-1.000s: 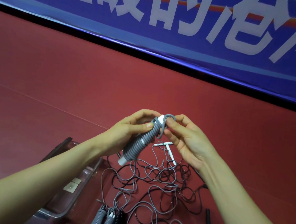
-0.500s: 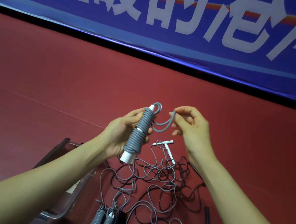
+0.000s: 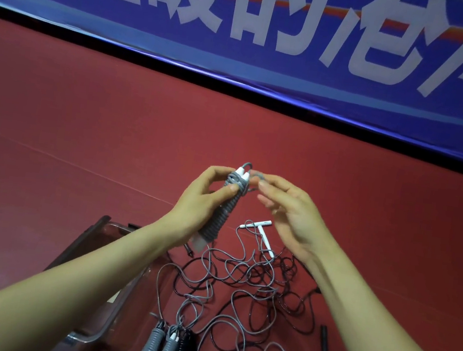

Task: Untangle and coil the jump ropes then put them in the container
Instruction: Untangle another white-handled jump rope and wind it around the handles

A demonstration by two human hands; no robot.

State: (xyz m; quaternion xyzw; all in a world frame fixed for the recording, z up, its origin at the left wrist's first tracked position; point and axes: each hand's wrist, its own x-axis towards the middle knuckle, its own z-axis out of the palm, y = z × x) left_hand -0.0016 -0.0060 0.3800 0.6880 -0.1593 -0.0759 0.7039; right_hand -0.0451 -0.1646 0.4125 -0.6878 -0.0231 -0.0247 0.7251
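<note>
Item held: grey jump rope wound tightly round its white plastic handles into a bundle (image 3: 224, 212), gripped tilted in the left hand (image 3: 201, 197) above the red floor (image 3: 83, 126). The right hand (image 3: 293, 213) is at the loose grey loop by the bundle's top, blurred, grip unclear. On the floor: a tangle of thin grey and black ropes (image 3: 243, 280) with two slim white handles (image 3: 261, 232) at its far edge and a black handle (image 3: 324, 340) right; three wound bundles, two grey and one black (image 3: 169, 349), near; a clear plastic container (image 3: 116, 225) near left; a blue banner with white characters (image 3: 268, 62) far.

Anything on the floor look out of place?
Thin grey and black jump ropes lie in one loose tangle on the red floor, right of the clear plastic container, unlike the coiled grey rope in the left hand.
</note>
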